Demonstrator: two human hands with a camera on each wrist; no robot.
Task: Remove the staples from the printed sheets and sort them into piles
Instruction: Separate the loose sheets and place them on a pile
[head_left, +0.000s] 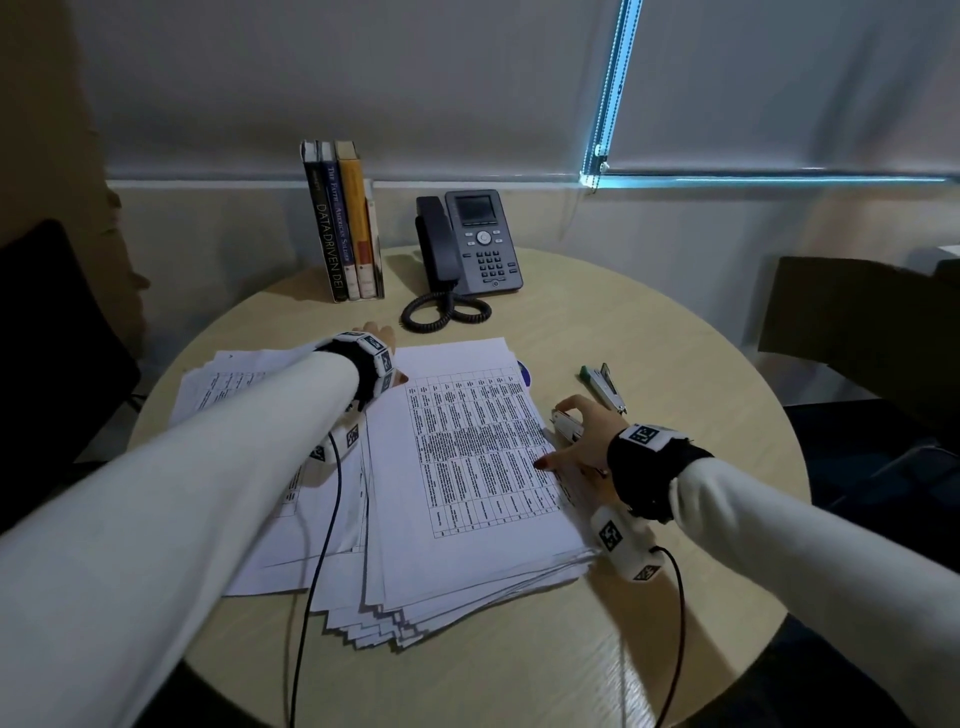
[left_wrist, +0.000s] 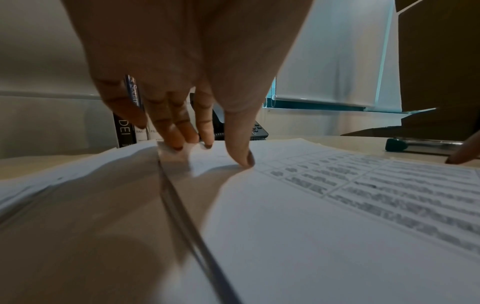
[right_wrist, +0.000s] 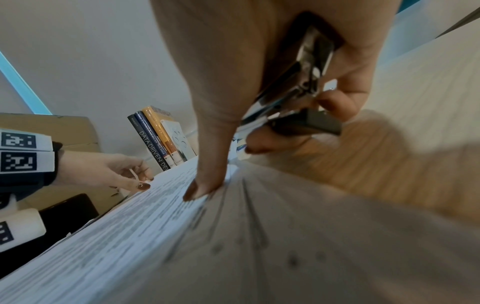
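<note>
**Staple remover in the right hand, left fingers at the sheet corner**

The left hand's fingertips (left_wrist: 179, 144) point down, close together, onto the far left corner of the top printed sheet (head_left: 467, 447), where a small flap of paper is turned up between them and the thumb (left_wrist: 241, 158); whether they truly pinch the flap or only press it cannot be told. The left hand (head_left: 376, 343) reaches across a second, flatter pile of sheets (head_left: 228, 384) lying to the left and partly under the sleeve.

The right hand (head_left: 582, 431) curls its outer fingers round a metal staple remover (right_wrist: 306, 86), held against the palm, while its thumb (right_wrist: 205, 185) stretches out straight and presses down on the right edge of the top sheet. That sheet crowns a thick, fanned stack of printed sheets (head_left: 447, 597) in the middle of the round wooden table (head_left: 519, 670).

Just beyond the right hand a stapler with a green end (head_left: 602, 387) lies on the table, apart from the stack. At the far edge stand a row of upright books (head_left: 343, 223) and, beside them, a dark desk phone (head_left: 472, 244) with its coiled cord. A cardboard box (head_left: 857, 322) sits off to the right.
</note>
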